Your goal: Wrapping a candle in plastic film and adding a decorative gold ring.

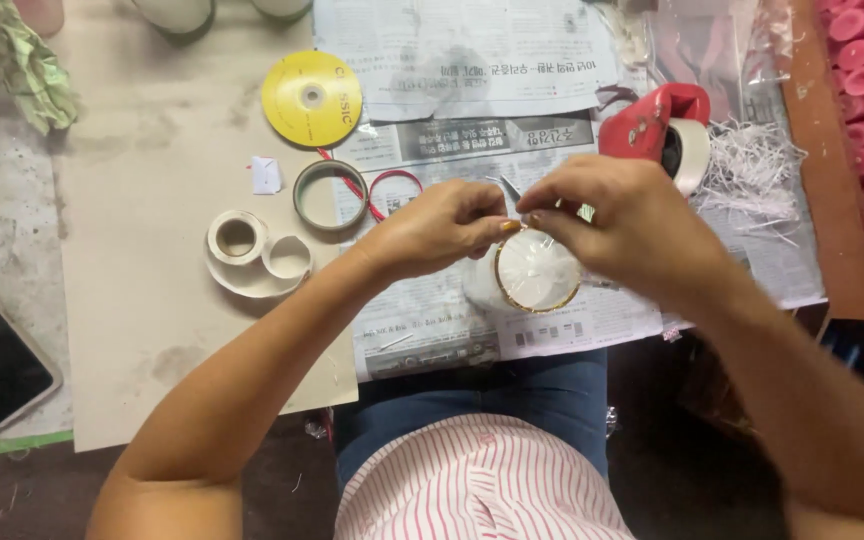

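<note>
While both hands pinch its top edge over the newspaper (552, 60), left hand (442, 228) and right hand (617, 225) closed, the gold-rimmed clear cup (537, 272) looks light and crushable; grip the rim.

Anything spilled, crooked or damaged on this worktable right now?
Loose white paper shreds lie scattered beside the red tape dispenser, spilling over the newspaper. A crumpled green paper sits at the far left corner. Both hands, left hand and right hand, pinch a gold-rimmed white round piece; it looks intact.
</note>
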